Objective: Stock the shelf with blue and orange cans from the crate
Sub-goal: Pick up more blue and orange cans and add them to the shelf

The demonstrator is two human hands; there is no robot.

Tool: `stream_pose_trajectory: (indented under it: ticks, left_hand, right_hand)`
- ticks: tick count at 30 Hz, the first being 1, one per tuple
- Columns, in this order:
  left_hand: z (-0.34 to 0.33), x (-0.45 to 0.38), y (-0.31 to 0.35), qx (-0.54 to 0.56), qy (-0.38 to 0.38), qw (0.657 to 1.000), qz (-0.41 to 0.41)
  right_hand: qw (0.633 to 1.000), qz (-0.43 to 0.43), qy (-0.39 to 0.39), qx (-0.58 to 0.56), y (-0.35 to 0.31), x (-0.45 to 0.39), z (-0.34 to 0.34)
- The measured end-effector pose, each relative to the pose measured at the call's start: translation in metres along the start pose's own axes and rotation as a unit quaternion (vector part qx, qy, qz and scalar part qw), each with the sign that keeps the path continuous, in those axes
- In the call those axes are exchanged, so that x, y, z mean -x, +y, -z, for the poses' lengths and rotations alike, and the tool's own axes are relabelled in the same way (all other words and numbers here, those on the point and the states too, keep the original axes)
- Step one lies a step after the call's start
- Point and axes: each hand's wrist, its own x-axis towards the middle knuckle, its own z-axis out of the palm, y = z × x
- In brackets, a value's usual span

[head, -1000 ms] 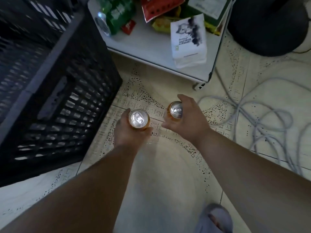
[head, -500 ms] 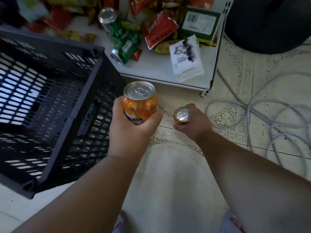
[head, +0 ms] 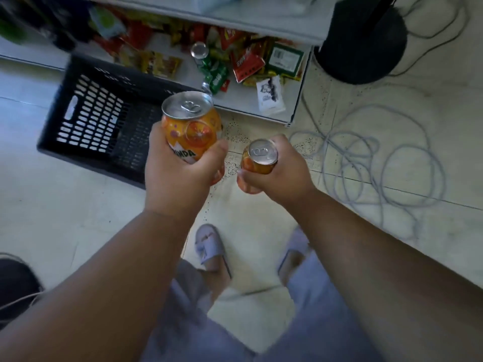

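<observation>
The left hand (head: 177,176) covers the lower half of its orange can (head: 192,126), leaving the label's first letters unreadable. The right hand (head: 277,176) hides most of the second can (head: 258,159). Snack packets (head: 162,65) on the shelf (head: 243,107) are blurred. The crate (head: 99,118) hides part of the shelf.

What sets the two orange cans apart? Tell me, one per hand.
The left-hand can sits higher and nearer the camera than the right-hand can. The left-hand can shows its printed side, orange slice and lettering; the right-hand can shows mostly its lid. The left hand grips low; the right hand wraps from the side. Both are orange, unopened, roughly upright.
</observation>
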Motion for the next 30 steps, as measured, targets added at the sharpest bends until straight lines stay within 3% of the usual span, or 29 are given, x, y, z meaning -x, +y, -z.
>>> stream_pose_trajectory:
  ticks: [6, 14, 22, 30]
  left_hand:
    - [0.053, 0.074, 0.153, -0.004, -0.018, 1.000, -0.025]
    - [0.051, 0.110, 0.275, 0.033, -0.021, 0.993, -0.107]
    - [0.054, 0.059, 0.359, 0.045, -0.010, 0.984, -0.173]
    - [0.046, -0.076, 0.406, 0.024, -0.047, 0.982, -0.181]
  right_hand:
    - [0.998, 0.038, 0.040, -0.012, -0.154, 0.101, 0.125]
    - [0.984, 0.133, 0.114, -0.020, -0.262, 0.148, 0.250]
    - [0.956, 0.217, 0.162, -0.110, -0.353, 0.119, 0.310]
    - [0.948, 0.227, 0.190, -0.115, -0.423, 0.017, 0.315]
